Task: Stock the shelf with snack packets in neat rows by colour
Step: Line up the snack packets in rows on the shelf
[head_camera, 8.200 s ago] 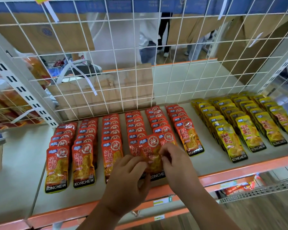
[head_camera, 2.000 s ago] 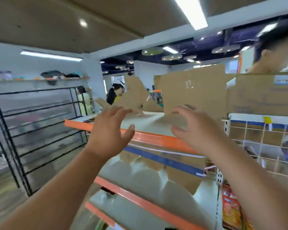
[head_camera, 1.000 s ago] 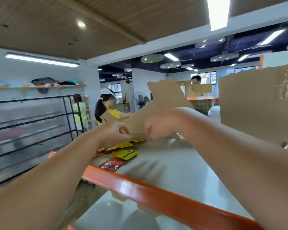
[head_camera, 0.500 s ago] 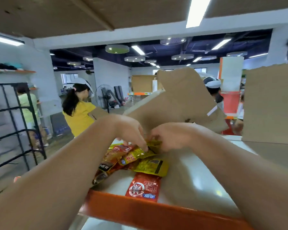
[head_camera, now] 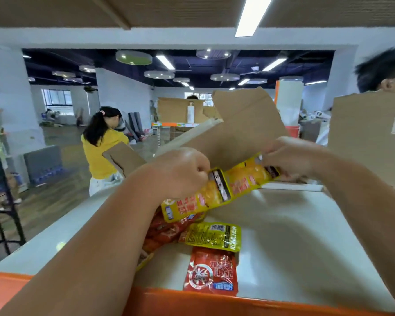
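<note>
Both my hands are up over the top shelf [head_camera: 294, 247]. My left hand [head_camera: 180, 172] grips a yellow snack packet [head_camera: 192, 204] at its upper end. My right hand [head_camera: 292, 158] pinches a second yellow packet [head_camera: 246, 176] that overlaps the first; both packets hang above the shelf. Below them lies a loose pile: red packets [head_camera: 164, 229] partly hidden by my left forearm, one yellow packet [head_camera: 212, 236] lying face down, and a single red packet [head_camera: 211, 273] nearest the orange front edge [head_camera: 214, 302].
Brown cardboard flaps [head_camera: 244, 131] stand at the back of the shelf, with a larger cardboard sheet [head_camera: 369, 142] at the right. A person in a yellow shirt [head_camera: 100, 153] stands beyond the shelf at left. A black wire rack [head_camera: 0, 201] is at far left.
My hands left the lower shelf's rows and reached to the top shelf. In the last half second they lifted two yellow packets out of the pile, and the view moved closer.
</note>
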`<state>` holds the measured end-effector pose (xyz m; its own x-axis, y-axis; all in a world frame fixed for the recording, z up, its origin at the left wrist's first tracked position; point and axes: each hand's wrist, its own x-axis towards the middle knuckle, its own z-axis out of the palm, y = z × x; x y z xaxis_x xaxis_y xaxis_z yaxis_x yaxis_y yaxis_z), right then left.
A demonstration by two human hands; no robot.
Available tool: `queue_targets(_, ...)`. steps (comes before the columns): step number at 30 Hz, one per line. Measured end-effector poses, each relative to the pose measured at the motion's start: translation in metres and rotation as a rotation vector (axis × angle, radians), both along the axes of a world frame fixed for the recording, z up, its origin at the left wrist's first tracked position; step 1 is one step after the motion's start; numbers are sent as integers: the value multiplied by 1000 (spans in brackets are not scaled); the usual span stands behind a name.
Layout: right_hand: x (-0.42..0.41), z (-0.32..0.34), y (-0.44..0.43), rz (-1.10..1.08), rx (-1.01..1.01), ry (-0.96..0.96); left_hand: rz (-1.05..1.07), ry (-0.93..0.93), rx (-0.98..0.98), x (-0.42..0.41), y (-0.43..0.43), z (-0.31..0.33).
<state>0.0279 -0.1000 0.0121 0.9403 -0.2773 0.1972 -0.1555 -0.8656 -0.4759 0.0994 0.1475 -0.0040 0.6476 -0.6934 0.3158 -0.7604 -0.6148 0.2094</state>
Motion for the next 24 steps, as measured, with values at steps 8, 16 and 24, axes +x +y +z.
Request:
queue_targets(8,2,-19,13,65,-352,454,-72,146,150,-8,-10,-10)
queue_targets(16,6,-25,22,166,-466,518,-96,189,305,-16,-9,-10)
queue_targets(24,11,-27,21,191,-522,547,-35,202,456,-18,-10,-9)
